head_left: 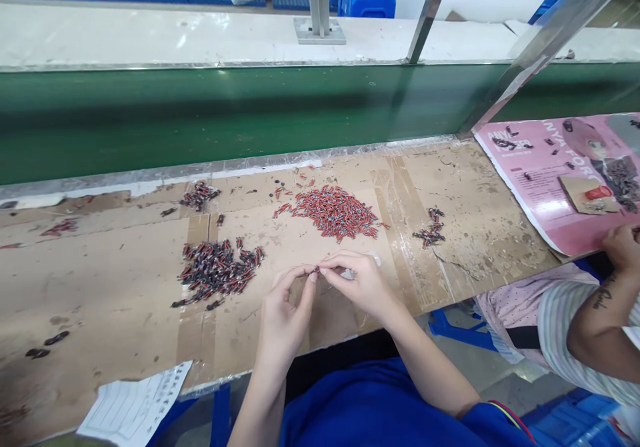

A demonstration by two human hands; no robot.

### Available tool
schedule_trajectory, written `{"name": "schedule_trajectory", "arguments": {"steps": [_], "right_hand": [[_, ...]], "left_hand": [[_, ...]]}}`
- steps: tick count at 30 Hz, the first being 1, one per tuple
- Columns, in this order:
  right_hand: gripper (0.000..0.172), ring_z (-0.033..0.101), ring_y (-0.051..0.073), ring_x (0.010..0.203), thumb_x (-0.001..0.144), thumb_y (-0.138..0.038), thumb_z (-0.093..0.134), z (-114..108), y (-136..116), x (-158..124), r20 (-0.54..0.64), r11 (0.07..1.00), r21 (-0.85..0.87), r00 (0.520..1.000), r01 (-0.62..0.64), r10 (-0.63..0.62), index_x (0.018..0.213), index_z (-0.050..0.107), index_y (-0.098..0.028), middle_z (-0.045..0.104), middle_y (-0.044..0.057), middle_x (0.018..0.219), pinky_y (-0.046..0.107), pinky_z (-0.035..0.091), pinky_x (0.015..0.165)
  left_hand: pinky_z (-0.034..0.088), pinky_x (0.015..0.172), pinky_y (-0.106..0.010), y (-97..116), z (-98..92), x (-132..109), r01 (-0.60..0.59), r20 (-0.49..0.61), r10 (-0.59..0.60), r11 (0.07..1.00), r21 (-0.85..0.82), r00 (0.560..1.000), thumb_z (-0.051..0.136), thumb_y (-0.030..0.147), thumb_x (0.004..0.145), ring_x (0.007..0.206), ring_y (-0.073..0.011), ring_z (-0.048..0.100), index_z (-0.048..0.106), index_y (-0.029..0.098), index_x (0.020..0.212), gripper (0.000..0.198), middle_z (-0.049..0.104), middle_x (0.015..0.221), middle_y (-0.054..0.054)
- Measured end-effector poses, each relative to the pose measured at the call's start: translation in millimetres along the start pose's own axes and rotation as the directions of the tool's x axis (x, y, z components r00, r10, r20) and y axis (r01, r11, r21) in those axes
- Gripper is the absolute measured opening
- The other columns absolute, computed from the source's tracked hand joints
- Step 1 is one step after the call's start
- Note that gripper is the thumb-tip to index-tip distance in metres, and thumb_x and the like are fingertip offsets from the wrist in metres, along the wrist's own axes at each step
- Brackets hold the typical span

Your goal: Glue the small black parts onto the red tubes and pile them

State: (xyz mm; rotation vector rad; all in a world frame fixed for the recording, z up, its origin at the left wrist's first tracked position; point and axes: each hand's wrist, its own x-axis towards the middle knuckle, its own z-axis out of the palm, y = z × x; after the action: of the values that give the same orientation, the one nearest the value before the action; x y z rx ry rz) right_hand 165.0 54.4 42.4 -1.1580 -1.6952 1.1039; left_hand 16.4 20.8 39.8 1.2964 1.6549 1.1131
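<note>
My left hand (287, 307) and my right hand (360, 280) meet above the cardboard-covered table (320, 320). A small dark part (316, 270) is pinched between the fingertips of both hands; its details are too small to tell. Just beyond the hands lies a pile of small red pieces (335, 214) with dark and silvery bits. Left of my left hand is a pile of black-and-red pieces (215, 270). A smaller dark pile (200, 195) sits farther back, and a small cluster (431, 228) lies to the right.
A green conveyor belt (225, 114) runs behind the table, with metal posts (430, 14) beyond it. A printed paper (135, 404) lies at the front left. At right, another person's hand (623, 247) rests by a pink poster (540, 194).
</note>
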Motion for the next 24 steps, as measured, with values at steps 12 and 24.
{"name": "schedule_trajectory", "arguments": {"steps": [12,24], "right_hand": [[0.013,0.069,0.016,0.075,0.084,-0.024,0.063,-21,13,-13,-0.217,0.996,0.032,0.973,-0.078,0.083,0.091,0.073,-0.020,0.074,0.004,0.087,0.029,0.058,0.072],[0.040,0.051,0.031,0.119,0.083,-0.035,0.071,-82,24,-30,0.067,0.795,-0.581,0.984,0.172,-0.163,0.121,0.064,-0.023,0.059,0.013,0.130,0.054,0.046,0.100]], "left_hand": [[0.045,0.102,-0.041,-1,7.4,10,-0.084,0.148,0.094,0.994,-0.075,0.984,0.064,0.045,0.080,0.110,-0.0220,0.064,0.057,0.022,0.120,0.046,0.071,0.110,-0.008],[0.049,0.082,-0.043,-48,-53.6,10,-0.253,0.148,0.205,0.804,0.539,0.967,0.052,0.063,0.083,0.088,-0.0278,0.065,0.071,0.025,0.085,0.043,0.074,0.090,-0.007]]}}
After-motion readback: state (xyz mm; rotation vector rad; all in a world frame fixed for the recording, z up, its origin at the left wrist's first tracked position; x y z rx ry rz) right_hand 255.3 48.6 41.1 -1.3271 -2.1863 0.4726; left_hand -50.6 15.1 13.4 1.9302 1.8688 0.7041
